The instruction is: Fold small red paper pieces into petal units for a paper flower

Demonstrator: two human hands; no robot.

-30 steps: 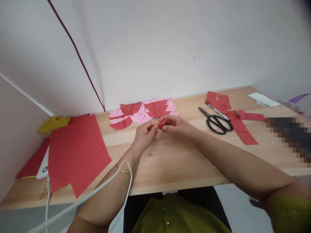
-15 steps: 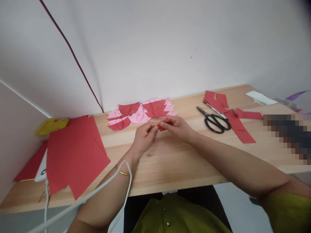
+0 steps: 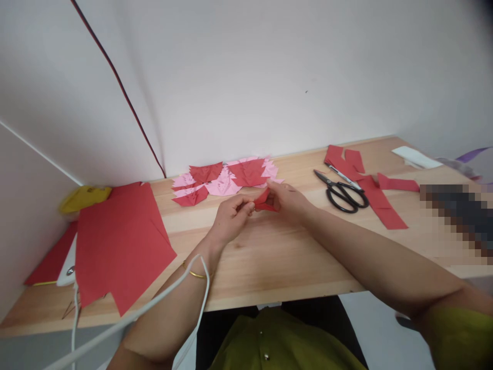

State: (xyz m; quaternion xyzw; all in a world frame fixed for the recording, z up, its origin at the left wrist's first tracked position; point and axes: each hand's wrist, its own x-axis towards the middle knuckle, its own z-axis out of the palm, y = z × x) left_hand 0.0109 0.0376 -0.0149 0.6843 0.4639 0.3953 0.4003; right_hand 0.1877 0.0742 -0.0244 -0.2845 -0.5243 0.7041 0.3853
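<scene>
Between my two hands is a small folded piece of red paper (image 3: 265, 202), held just above the wooden table. My left hand (image 3: 232, 216) pinches its left end between thumb and fingers. On the other side, my right hand (image 3: 288, 201) grips the right end, its fingertips partly hidden behind the paper. Beyond the hands, near the wall, lie several folded red paper pieces (image 3: 248, 172) and pink paper pieces (image 3: 221, 184) with jagged edges.
Black-handled scissors (image 3: 341, 191) and a pen (image 3: 344, 176) lie to the right beside red paper strips (image 3: 379, 203). Large red sheets (image 3: 123, 241) cover the left side, near a yellow object (image 3: 85, 199). A white cable (image 3: 154, 303) crosses my left forearm. The table (image 3: 277, 267) meets the wall.
My right hand has shifted slightly right and turned, and more of the folded red paper now shows between the hands. My left hand keeps its pinch. The view has moved slightly.
</scene>
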